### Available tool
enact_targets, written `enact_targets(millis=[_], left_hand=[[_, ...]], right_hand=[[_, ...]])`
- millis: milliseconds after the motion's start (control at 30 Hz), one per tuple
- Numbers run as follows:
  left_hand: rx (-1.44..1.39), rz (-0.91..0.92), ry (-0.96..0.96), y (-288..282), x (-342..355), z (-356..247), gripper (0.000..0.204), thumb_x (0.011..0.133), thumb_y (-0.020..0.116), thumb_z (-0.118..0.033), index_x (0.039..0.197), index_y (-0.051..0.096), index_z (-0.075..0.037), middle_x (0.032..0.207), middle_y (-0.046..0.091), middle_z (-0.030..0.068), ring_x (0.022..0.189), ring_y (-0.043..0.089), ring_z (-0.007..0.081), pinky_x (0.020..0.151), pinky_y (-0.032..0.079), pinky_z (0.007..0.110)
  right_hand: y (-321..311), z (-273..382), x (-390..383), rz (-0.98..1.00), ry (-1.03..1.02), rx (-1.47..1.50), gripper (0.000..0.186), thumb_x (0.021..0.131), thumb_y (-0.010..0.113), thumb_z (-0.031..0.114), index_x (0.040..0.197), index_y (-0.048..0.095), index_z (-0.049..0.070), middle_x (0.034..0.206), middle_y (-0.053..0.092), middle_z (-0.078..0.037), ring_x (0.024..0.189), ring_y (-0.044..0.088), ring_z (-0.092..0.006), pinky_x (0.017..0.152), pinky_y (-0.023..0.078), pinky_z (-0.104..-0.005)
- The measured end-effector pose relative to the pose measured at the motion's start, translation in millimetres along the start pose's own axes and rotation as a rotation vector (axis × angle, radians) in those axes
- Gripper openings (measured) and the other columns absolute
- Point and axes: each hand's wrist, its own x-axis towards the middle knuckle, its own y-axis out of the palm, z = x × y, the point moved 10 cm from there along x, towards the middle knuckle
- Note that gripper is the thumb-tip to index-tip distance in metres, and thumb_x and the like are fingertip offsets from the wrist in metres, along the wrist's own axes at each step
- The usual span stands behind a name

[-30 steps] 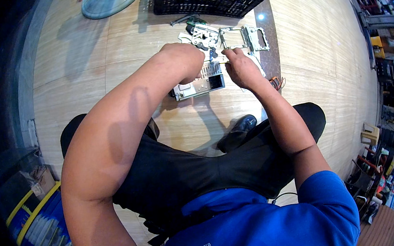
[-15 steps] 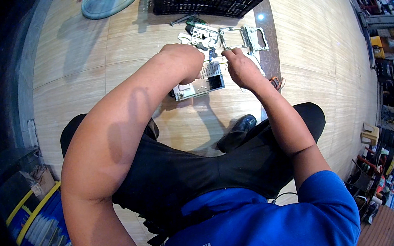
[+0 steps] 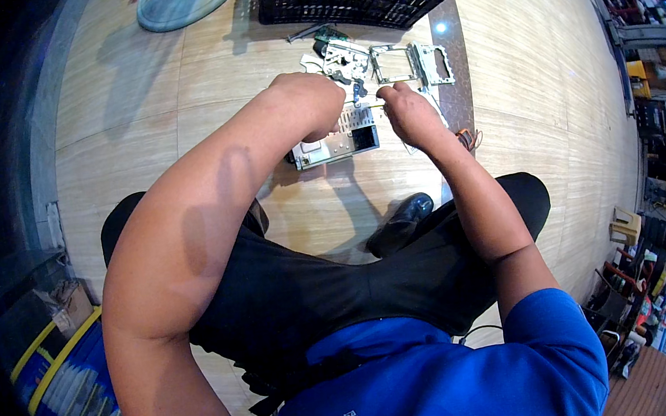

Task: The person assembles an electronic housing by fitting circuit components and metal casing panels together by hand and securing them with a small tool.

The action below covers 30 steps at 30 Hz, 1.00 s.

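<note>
On the floor in front of me lies a silvery, slotted metal casing with a dark square opening at its right end. My left hand is curled over the casing's left part and closed on it; its fingertips are mostly hidden. Just right of the casing, my right hand is closed in a pinch, with thumb and forefinger together. What it pinches is too small to make out. Loose metal mechanism plates lie beyond the left hand. Past the right fingertips rests a rectangular metal frame, beside a second bracket.
A black plastic crate with pale parts inside stands at the far side. A round grey base is at far left. An orange-and-black item lies right of my right wrist. My black shoe is close by.
My right hand has shifted very slightly, its fingertips a touch farther right. The left hand and the casing stay put.
</note>
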Motion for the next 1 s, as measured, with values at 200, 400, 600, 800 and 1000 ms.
enact_targets(millis=[200,400,600,800,1000], left_hand=[[0.010,0.008,-0.017,2.3,-4.1,-1.0,0.047,0.095,0.072,-0.033,0.136,0.063,-0.010,0.119,0.073,0.0141,0.114,0.068,0.0325,0.094,0.056,0.046],[0.001,-0.011,0.000,5.1,-2.1,0.0,0.043,0.095,0.072,-0.032,0.131,0.065,-0.009,0.116,0.073,0.0147,0.112,0.069,0.0341,0.092,0.056,0.047],[0.023,0.095,0.012,40.2,10.4,2.0,0.035,0.088,0.078,-0.028,0.118,0.072,-0.011,0.112,0.075,0.0121,0.107,0.071,0.0325,0.087,0.057,0.047],[0.055,0.340,-0.048,115.4,16.0,0.9,0.032,0.083,0.082,-0.022,0.114,0.079,-0.016,0.112,0.077,0.0041,0.107,0.072,0.0285,0.085,0.056,0.049],[0.040,0.348,-0.055,146.1,15.6,8.1,0.045,0.083,0.080,-0.023,0.127,0.074,-0.014,0.155,0.051,0.0016,0.121,0.067,0.0296,0.092,0.055,0.052]], right_hand=[[-0.6,0.0,-2.6,-0.003,-0.002,-0.020,0.026,0.095,0.052,0.004,0.118,0.063,0.003,0.107,0.065,-0.028,0.092,0.070,-0.0449,0.080,0.058,-0.0523],[-2.7,2.4,-2.8,-0.054,-0.077,0.047,0.021,0.093,0.054,0.004,0.112,0.062,0.002,0.106,0.065,-0.028,0.092,0.069,-0.0450,0.082,0.056,-0.0523],[-4.5,-3.4,4.1,-0.064,-0.052,0.069,0.015,0.093,0.056,0.004,0.107,0.061,0.001,0.104,0.065,-0.026,0.095,0.067,-0.0447,0.084,0.055,-0.0517],[-2.2,-5.5,6.2,0.002,0.030,0.059,0.019,0.094,0.065,0.011,0.111,0.064,0.002,0.106,0.066,-0.024,0.100,0.066,-0.0438,0.087,0.053,-0.0505],[-1.6,-2.8,7.5,0.024,0.049,0.024,0.015,0.095,0.062,0.011,0.107,0.063,0.002,0.105,0.066,-0.025,0.097,0.068,-0.0434,0.084,0.055,-0.0510]])
